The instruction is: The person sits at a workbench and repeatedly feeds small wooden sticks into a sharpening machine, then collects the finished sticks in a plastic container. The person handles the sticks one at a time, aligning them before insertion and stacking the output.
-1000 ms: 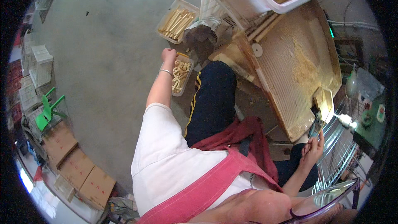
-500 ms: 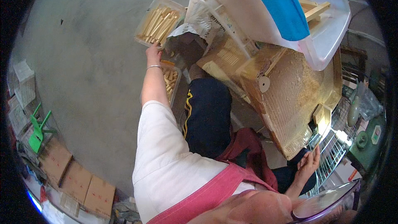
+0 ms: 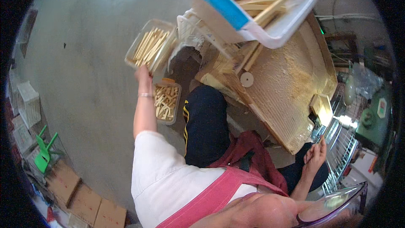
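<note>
My left hand [image 3: 143, 74] reaches far forward, closed on the near rim of a clear plastic box [image 3: 130, 50]. Long pale wooden sticks [image 3: 151, 44] lie in that box, its picture slightly smeared. Nearer to me, beside my left forearm, stands a second clear tub [image 3: 179, 103] with short wooden pieces [image 3: 165, 100]. My right hand [image 3: 314, 157] rests over my right thigh by a wire rack [image 3: 337, 154]. Its fingers are loosely bent and apart, and I see nothing held in them.
A big translucent bin [image 3: 276, 40] with a blue band holds wooden slats at upper right. Below it a dusty cardboard sheet [image 3: 274, 101] carries a white disc [image 3: 247, 79]. Cardboard boxes [image 3: 84, 202] and a green dustpan [image 3: 43, 158] line the lower left. Green machinery [image 3: 371, 131] stands right.
My left hand and the box of long sticks have moved a little left, away from the smaller tub, which shows more fully. The view has shifted; my right hand stays near my thigh.
</note>
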A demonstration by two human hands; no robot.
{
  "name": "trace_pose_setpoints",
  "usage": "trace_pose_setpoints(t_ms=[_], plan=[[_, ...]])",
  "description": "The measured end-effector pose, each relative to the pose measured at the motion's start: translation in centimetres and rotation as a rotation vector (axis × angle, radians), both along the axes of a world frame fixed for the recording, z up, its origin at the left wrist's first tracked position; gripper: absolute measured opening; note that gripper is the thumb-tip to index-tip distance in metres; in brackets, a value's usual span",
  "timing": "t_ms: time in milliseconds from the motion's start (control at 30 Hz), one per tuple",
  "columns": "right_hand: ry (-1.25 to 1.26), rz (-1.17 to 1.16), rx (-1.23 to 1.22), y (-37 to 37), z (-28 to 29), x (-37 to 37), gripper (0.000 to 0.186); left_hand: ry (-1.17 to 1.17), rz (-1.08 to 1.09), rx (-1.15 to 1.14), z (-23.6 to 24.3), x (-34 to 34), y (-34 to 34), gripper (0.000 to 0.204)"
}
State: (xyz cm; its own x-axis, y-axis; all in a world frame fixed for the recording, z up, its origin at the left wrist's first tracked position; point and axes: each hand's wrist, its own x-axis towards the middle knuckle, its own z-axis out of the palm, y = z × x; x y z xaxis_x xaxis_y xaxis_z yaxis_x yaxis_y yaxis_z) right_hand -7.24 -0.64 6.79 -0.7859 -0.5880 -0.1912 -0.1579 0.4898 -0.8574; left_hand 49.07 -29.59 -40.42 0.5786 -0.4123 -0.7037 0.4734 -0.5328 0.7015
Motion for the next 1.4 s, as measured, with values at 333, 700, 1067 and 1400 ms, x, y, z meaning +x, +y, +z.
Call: trace_pose_setpoints(t_ms=[333, 700, 1067, 1400], plan=[[-0.078, 0.376, -0.042, 0.1, 1.0, 2.3, 0.026, -0.207, -0.171, -0.226, 26.1, 5.3, 17.3, 0.01], [-0.286, 0.755, -0.375, -1.7, 4.9, 12.6, 0.03, -0.083, -0.401, -0.463, 49.6, -2.0, 28.4, 0.032], [0.016, 0.873, -0.273, -7.8, 8.2, 2.4, 0.047, -0.127, -0.777, -0.797, 54.1, -18.0, 24.1, 0.044], [0.222, 0.638, -0.54, -11.6, 6.3, -3.4, 0.027, -0.432, -1.014, -0.945, 52.5, -23.2, 15.8, 0.03]])
